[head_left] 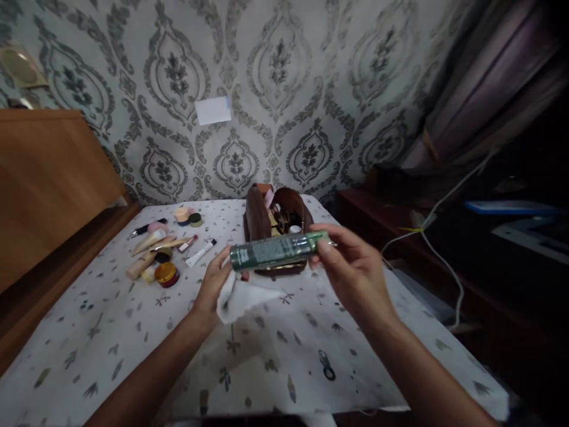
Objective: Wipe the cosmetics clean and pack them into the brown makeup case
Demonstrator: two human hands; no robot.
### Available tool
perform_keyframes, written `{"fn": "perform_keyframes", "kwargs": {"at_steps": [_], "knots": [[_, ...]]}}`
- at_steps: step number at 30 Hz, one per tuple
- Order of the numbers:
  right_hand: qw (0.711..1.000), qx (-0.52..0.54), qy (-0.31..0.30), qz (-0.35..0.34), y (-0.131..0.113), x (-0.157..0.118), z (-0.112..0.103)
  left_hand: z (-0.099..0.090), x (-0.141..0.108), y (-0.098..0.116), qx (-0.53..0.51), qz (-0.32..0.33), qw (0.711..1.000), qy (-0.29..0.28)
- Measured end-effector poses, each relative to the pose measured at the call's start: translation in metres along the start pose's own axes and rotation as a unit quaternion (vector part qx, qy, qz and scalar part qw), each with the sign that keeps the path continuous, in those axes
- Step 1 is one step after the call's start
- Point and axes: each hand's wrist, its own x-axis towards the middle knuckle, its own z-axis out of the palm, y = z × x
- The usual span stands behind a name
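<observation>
A dark green cylindrical bottle with pale lettering lies level between my hands above the table. My right hand pinches its lighter green right end between thumb and fingers. Around the left end close the fingers of my left hand, which also holds a crumpled white tissue or cloth hanging below the bottle. Just behind the bottle stands an open brown cosmetic bag, its front partly hidden. Small items show inside it, including a round white-topped one.
On the table's left lie several cosmetics, among them an amber jar, a white tube and a small green-lidded jar. A patterned cloth covers the table. Wooden furniture borders the left; a white cable hangs at right.
</observation>
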Motion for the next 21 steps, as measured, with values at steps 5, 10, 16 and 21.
{"fn": "perform_keyframes", "kwargs": {"at_steps": [5,10,16,21], "knots": [[0.974,-0.159,0.077,-0.140,-0.037,0.038,-0.035,0.017,0.008,-0.012,0.216,0.083,0.971,-0.063],[0.924,-0.303,0.026,-0.233,-0.036,0.092,-0.048,0.011,0.007,-0.058,0.350,0.090,0.920,-0.150],[0.888,-0.382,-0.151,-0.207,-0.002,0.152,-0.039,0.014,0.009,-0.085,0.416,0.126,0.877,-0.206],[0.851,-0.407,-0.261,-0.204,0.024,0.181,-0.024,0.012,0.021,-0.087,0.407,0.139,0.873,-0.229]]}}
